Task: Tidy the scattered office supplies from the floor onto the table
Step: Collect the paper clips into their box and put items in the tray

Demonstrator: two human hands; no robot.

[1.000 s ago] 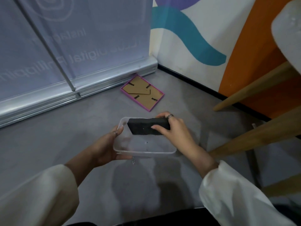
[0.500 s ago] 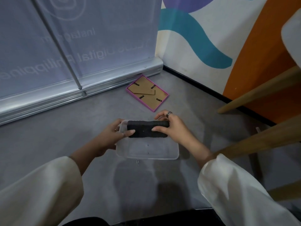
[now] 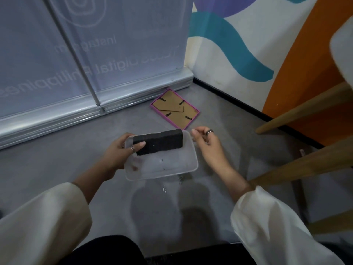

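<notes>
The block [image 3: 159, 141] covers the tray's [image 3: 172, 170] far-left rim. The left hand's [image 3: 118, 152] fingers [image 3: 140, 144] hide the block's left end. Small clips [image 3: 180, 178] under the tray's near edge are too small to identify. The frame's [image 3: 174, 110] front faces the floor, unseen. The banner's [image 3: 95, 44] mirrored lettering runs off the left edge.

Black eraser [image 3: 159, 141]; clear tray [image 3: 172, 165]; pink-edged brown frame [image 3: 174, 111]; grey floor [image 3: 57, 161].

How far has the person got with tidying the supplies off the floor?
Done: the black eraser sits in the clear tray. In hand: the left hand holds both tray and eraser; the right hand is open beside the tray. Left: the pink picture frame and some paper clips lie on the floor, and nothing has reached the table.
</notes>
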